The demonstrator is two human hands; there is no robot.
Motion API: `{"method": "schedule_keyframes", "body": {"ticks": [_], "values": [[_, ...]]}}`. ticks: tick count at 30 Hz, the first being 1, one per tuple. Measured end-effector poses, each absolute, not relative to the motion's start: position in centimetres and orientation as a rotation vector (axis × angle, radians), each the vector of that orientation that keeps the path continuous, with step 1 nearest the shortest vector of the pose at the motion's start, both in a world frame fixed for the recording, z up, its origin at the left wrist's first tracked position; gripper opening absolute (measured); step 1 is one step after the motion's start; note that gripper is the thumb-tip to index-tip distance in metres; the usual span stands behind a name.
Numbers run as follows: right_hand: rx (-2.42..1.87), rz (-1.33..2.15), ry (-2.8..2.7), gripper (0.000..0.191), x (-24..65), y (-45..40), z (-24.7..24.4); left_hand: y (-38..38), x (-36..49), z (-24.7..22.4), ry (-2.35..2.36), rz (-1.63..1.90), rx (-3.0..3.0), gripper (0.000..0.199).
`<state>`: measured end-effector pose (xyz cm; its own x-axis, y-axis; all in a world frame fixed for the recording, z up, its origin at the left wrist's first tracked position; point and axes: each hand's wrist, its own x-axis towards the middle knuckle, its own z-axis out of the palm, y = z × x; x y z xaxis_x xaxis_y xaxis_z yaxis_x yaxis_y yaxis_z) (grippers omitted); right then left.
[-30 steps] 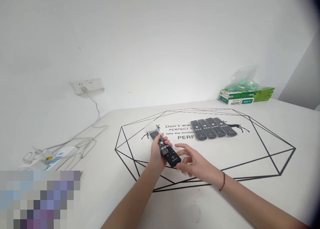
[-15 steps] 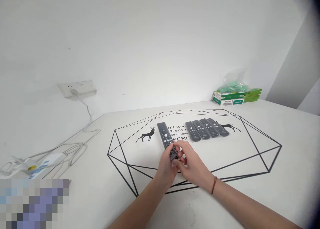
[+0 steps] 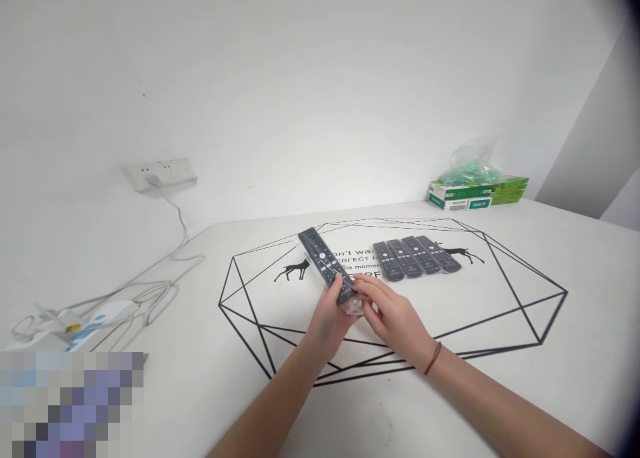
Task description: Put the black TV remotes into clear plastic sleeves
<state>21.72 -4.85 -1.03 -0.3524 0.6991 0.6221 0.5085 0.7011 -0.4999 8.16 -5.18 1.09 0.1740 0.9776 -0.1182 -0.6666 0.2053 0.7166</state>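
A black remote control is held above the white table, its far end pointing up and left. My left hand grips its near end from below. My right hand pinches the same near end, where a bit of clear plastic wrap bunches. Several more black remotes lie side by side on the table beyond my hands, in clear bags.
Black line art with deer and lettering covers the table. Green and white boxes with a plastic bag sit at the back right. A wall socket feeds cables to a power strip at the left.
My right hand closed in on the remote's near end. The remote rose and tilted, its far end now swung up and left. The view shifted slightly.
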Motion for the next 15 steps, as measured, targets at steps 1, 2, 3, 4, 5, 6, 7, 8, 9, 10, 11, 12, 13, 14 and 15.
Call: {"method": "schedule_keyframes", "body": {"ticks": [1,2,3,4,5,6,7,8,9,10,11,12,13,14,15], "values": [[-0.929,0.287,-2.02,0.03,21.8,-4.9,-0.9,-5.1,8.0,1.1,0.658,1.257,0.585,0.029],[-0.938,0.302,-2.008,0.029,21.8,-4.9,-0.8,-4.9,8.0,1.1,0.668,1.255,0.585,0.028],[-0.951,0.313,-1.998,0.027,21.8,-4.9,-0.7,-4.8,7.9,1.0,0.675,1.259,0.587,0.028],[-0.97,0.319,-1.994,0.027,21.8,-5.0,-0.6,-4.7,7.9,0.9,0.676,1.265,0.592,0.028],[-0.994,0.317,-1.996,0.027,21.8,-4.9,-0.5,-4.6,7.9,0.7,0.676,1.271,0.598,0.027],[-1.018,0.308,-2.004,0.027,21.9,-4.9,-0.4,-4.5,7.9,0.5,0.675,1.271,0.606,0.027],[-1.042,0.297,-2.014,0.028,21.9,-4.8,-0.4,-4.5,8.0,0.4,0.67,1.264,0.617,0.027],[-1.063,0.285,-2.026,0.027,22.0,-4.7,-0.4,-4.4,8.0,0.2,0.664,1.252,0.628,0.027],[-1.08,0.273,-2.038,0.025,22.1,-4.7,-0.4,-4.4,8.1,0.1,0.66,1.241,0.639,0.028],[-1.088,0.264,-2.053,0.023,22.1,-4.6,-0.5,-4.3,8.1,0.0,0.666,1.238,0.642,0.028],[-1.083,0.264,-2.071,0.021,22.2,-4.6,-0.5,-4.2,8.1,-0.1,0.681,1.244,0.64,0.029],[-1.062,0.278,-2.088,0.02,22.3,-4.7,-0.5,-4.2,8.0,-0.1,0.704,1.258,0.636,0.03],[-1.029,0.312,-2.099,0.019,22.4,-4.8,-0.3,-4.1,8.0,0.0,0.734,1.275,0.63,0.031],[-0.987,0.368,-2.096,0.017,22.4,-4.9,-0.2,-4.1,7.9,0.1,0.76,1.291,0.627,0.031],[-0.947,0.448,-2.075,0.016,22.4,-5.0,0.0,-4.0,7.8,0.2,0.776,1.297,0.629,0.031]]}}
